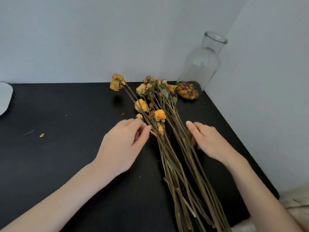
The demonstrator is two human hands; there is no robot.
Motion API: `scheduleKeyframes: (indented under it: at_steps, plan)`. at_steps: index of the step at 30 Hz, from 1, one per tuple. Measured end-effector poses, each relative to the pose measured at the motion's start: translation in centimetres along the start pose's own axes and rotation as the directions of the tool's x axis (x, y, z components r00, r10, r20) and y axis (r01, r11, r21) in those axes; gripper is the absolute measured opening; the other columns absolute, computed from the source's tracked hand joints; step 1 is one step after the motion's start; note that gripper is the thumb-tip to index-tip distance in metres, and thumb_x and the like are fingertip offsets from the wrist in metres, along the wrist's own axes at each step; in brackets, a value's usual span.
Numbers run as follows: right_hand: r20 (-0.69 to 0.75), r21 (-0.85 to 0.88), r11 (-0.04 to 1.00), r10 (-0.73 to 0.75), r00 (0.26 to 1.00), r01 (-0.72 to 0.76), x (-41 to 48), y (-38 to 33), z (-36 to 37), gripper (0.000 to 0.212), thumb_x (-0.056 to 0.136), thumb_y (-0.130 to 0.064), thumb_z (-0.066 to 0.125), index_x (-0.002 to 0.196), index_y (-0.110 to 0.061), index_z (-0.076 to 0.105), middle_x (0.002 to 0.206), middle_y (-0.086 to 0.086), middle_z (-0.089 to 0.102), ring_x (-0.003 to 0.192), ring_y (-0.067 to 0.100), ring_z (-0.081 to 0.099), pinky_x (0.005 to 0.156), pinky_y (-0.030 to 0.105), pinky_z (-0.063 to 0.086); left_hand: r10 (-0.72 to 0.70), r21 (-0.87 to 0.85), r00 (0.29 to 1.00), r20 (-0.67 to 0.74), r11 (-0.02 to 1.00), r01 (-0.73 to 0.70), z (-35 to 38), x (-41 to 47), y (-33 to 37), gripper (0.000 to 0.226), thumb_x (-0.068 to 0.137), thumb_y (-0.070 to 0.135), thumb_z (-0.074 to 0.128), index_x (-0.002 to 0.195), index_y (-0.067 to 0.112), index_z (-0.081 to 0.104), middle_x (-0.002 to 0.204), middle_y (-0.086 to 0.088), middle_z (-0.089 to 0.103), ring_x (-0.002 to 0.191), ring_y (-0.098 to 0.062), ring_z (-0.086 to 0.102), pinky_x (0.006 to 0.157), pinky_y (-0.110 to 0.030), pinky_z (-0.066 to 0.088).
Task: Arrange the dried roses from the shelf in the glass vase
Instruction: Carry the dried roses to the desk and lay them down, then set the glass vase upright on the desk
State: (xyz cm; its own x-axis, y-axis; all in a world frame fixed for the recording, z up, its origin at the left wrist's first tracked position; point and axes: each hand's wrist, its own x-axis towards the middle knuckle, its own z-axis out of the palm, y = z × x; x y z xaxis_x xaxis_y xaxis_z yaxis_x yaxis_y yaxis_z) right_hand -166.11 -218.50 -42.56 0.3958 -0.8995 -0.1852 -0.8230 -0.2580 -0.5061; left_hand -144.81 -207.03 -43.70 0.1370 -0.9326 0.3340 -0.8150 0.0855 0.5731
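A bundle of dried orange roses (pixel 168 141) with long olive stems lies on the black table (pixel 58 156), heads pointing away from me. One rose head (pixel 117 82) sticks out at the far left of the bundle. My left hand (pixel 123 146) rests at the bundle's left side, fingertips pinched at the stems. At the bundle's right side, my right hand (pixel 207 139) has its fingers curled against the stems. The clear glass vase (pixel 199 64) stands upright in the far right corner, with loose orange petals in its bottom.
Grey walls close the table at the back and right. A pale rounded object (pixel 5 97) sits at the far left edge. A fallen petal (pixel 42 135) and small crumbs lie on the table's left half. Beige fabric (pixel 294 203) shows at the lower right.
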Motion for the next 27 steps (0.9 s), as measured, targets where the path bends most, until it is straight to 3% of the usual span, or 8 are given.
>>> scheduleKeyframes:
  at_steps: [5,9,13,16,18,20,23,27]
  plan:
    - [-0.221,0.051,0.996,-0.063,0.973,0.076,2.1,0.8,-2.3,0.043,0.092,-0.055,0.028,0.077,-0.026,0.055,0.065,-0.002,0.062,0.059,0.011,0.058,0.059,0.028,0.041,0.206,-0.037,0.976,-0.077,0.977,-0.209,0.0,3.9,2.2,0.034,0.087,0.050,0.040,0.109,0.025,0.048,0.089,0.013,0.050,0.082,-0.003,0.043,0.066,-0.012,0.038]
    - [-0.398,0.121,0.986,-0.059,0.916,0.116,4.8,0.4,-5.5,0.035,0.093,-0.051,0.036,0.083,-0.022,0.052,0.076,-0.001,0.061,0.069,0.017,0.057,0.061,0.031,0.045,0.081,-0.175,0.997,-0.006,0.981,-0.081,2.0,9.5,4.1,0.066,0.084,0.048,0.056,0.136,0.016,0.031,0.124,0.001,0.047,0.113,-0.010,0.043,0.092,-0.019,0.033]
    - [-0.566,0.193,0.969,-0.021,0.824,0.157,8.6,-0.6,-9.5,0.050,0.086,-0.052,0.053,0.112,-0.010,0.048,0.100,0.003,0.058,0.088,0.021,0.058,0.072,0.031,0.045,-0.135,-0.381,0.988,0.081,0.911,0.156,4.3,16.1,4.9,0.098,0.073,0.046,0.071,0.144,0.013,0.013,0.147,-0.011,0.027,0.132,-0.024,0.033,0.108,-0.036,0.032]
    - [-0.476,0.403,0.904,0.075,0.876,0.141,11.7,-0.8,-11.6,0.071,0.080,-0.053,0.062,0.132,-0.010,0.040,0.134,0.012,0.045,0.119,0.025,0.047,0.095,0.036,0.043,-0.202,-0.454,0.973,0.114,0.860,0.232,6.4,19.9,4.5,0.109,0.068,0.042,0.077,0.145,0.011,0.007,0.149,-0.012,0.024,0.133,-0.027,0.032,0.109,-0.038,0.032]
    - [-0.369,0.532,0.837,0.092,0.925,0.129,13.0,-0.7,-12.3,0.077,0.077,-0.051,0.067,0.136,-0.013,0.037,0.142,0.013,0.038,0.127,0.024,0.041,0.099,0.038,0.040,-0.188,-0.514,0.971,0.149,0.824,0.239,8.0,21.4,4.6,0.110,0.065,0.037,0.081,0.144,0.011,0.009,0.145,-0.009,0.031,0.124,-0.020,0.039,0.100,-0.031,0.035]
    - [-0.320,0.525,0.840,0.042,0.946,0.141,14.0,-0.6,-12.5,0.074,0.075,-0.045,0.072,0.136,-0.015,0.040,0.142,0.010,0.040,0.126,0.022,0.041,0.092,0.034,0.038,-0.159,-0.550,0.969,0.190,0.800,0.239,9.5,22.3,4.6,0.108,0.063,0.033,0.083,0.142,0.011,0.013,0.142,-0.006,0.035,0.116,-0.013,0.040,0.093,-0.025,0.036]
    - [-0.349,0.543,0.816,0.005,0.937,0.198,15.3,-1.2,-12.2,0.067,0.073,-0.035,0.076,0.130,-0.015,0.047,0.139,0.006,0.045,0.126,0.020,0.043,0.096,0.034,0.039,-0.179,-0.535,0.963,0.203,0.803,0.262,11.1,23.2,4.4,0.111,0.063,0.034,0.083,0.144,0.012,0.011,0.147,-0.006,0.026,0.130,-0.020,0.032,0.104,-0.030,0.031]
    - [-0.412,0.623,0.738,0.028,0.911,0.259,16.4,-1.8,-11.5,0.052,0.072,-0.029,0.078,0.117,-0.016,0.054,0.129,0.002,0.052,0.116,0.016,0.049,0.089,0.028,0.038,-0.207,-0.560,0.962,0.179,0.782,0.273,12.2,24.1,4.7,0.116,0.061,0.032,0.085,0.145,0.014,0.007,0.152,-0.006,0.018,0.138,-0.023,0.023,0.109,-0.035,0.027]
